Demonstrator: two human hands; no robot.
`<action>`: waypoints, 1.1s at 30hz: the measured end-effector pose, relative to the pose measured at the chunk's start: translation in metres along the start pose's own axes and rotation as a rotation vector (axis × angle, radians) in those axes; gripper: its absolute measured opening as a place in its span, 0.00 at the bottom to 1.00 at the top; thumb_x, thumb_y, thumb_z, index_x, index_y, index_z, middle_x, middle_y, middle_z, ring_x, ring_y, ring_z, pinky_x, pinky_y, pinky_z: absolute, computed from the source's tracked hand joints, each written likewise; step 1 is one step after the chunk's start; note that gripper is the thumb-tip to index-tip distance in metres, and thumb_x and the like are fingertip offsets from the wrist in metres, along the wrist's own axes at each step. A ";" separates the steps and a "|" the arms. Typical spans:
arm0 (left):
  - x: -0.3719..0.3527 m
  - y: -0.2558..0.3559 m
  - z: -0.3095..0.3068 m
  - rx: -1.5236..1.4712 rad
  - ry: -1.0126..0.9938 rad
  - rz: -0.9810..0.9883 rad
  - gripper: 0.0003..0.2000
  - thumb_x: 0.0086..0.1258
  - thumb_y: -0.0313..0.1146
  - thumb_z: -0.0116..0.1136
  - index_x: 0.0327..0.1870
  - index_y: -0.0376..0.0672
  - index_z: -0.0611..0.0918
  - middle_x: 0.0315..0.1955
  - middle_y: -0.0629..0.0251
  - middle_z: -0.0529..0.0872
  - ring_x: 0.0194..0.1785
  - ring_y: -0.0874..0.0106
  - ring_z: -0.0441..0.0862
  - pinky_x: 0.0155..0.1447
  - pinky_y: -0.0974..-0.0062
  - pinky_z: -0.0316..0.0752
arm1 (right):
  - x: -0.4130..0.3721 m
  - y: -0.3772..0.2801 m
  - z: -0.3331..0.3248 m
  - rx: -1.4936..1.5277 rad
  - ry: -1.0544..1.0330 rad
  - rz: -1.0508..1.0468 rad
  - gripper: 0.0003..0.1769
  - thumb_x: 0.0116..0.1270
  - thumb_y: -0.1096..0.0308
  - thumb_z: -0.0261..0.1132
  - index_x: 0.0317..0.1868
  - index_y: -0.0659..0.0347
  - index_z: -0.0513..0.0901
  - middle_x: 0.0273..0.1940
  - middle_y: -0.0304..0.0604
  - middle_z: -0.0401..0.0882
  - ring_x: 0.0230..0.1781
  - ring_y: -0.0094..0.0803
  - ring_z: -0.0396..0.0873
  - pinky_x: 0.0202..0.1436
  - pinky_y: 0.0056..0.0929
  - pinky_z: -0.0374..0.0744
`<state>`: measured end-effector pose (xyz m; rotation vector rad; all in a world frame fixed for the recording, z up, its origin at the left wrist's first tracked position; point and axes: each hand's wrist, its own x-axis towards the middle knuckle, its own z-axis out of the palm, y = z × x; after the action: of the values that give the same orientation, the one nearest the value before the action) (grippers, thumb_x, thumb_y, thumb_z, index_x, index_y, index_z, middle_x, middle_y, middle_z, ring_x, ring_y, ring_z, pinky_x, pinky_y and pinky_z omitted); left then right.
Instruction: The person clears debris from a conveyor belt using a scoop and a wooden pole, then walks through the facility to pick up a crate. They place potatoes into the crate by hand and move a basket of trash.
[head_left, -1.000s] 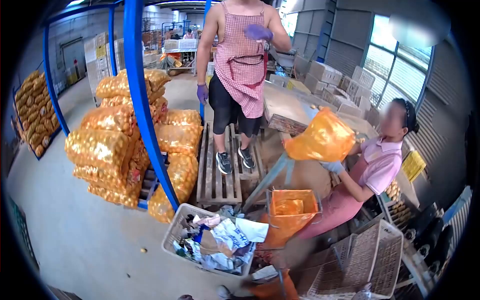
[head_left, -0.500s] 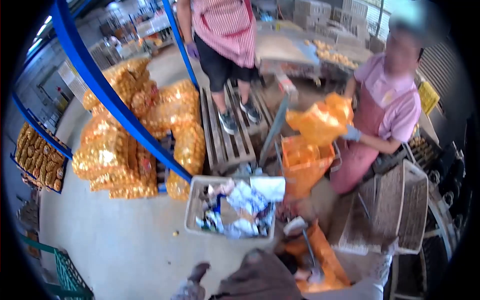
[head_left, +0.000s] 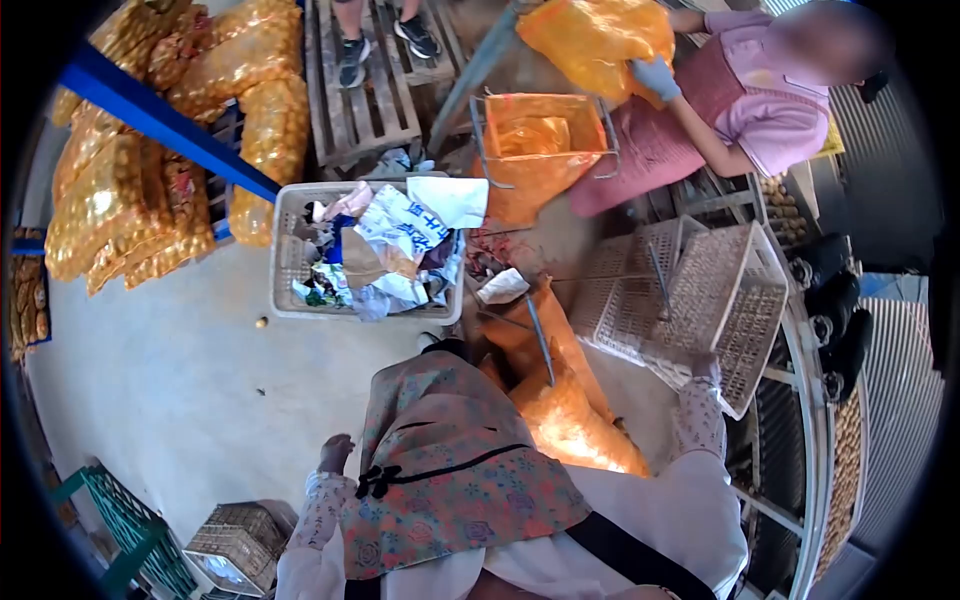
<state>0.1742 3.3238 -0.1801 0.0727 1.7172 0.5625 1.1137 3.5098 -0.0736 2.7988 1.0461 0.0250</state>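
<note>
Right of centre in the frame, a white crate (head_left: 735,300) stands tilted on edge and leans against a second crate (head_left: 625,300) just beside it. The right grip (head_left: 705,372) rests at the tilted crate's lower corner. Its fingers touch the rim, but I cannot tell whether they close round it. The left grip (head_left: 335,452) hangs at the lower left beside the apron (head_left: 450,480), loosely curled and empty, well apart from the crates. Between the two grips, near centre, lies an orange bag (head_left: 575,425) with a thin rod (head_left: 538,340) just above it.

The likeliest trouble is the crate itself. With one grip at a corner and the crate off balance, it may swing or slide, dropping onto the bag or knocking the conveyor (head_left: 845,450) at the right edge. Its mesh could also catch on the rod and jerk free of the fingers. A loose fruit (head_left: 262,322) on the floor, left of centre, may roll underfoot. A bin (head_left: 285,250) of scrap paper above centre crowds the standing room. At the upper right a co-worker's gloved hand (head_left: 655,75) holds a second bag (head_left: 590,35), and a swinging crate might reach that person's side.
</note>
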 end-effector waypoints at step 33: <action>-0.074 0.399 0.204 0.606 -1.344 1.654 0.30 0.76 0.43 0.48 0.74 0.47 0.54 0.70 0.59 0.56 0.69 0.63 0.64 0.68 0.64 0.63 | -0.446 -0.266 -0.585 1.237 0.572 -0.150 0.17 0.71 0.72 0.59 0.57 0.68 0.76 0.40 0.46 0.84 0.37 0.26 0.82 0.42 0.21 0.82</action>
<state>0.2806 3.7151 0.0243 1.9177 0.0880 0.7765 0.5635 3.4968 0.4814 3.8993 1.8967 0.2564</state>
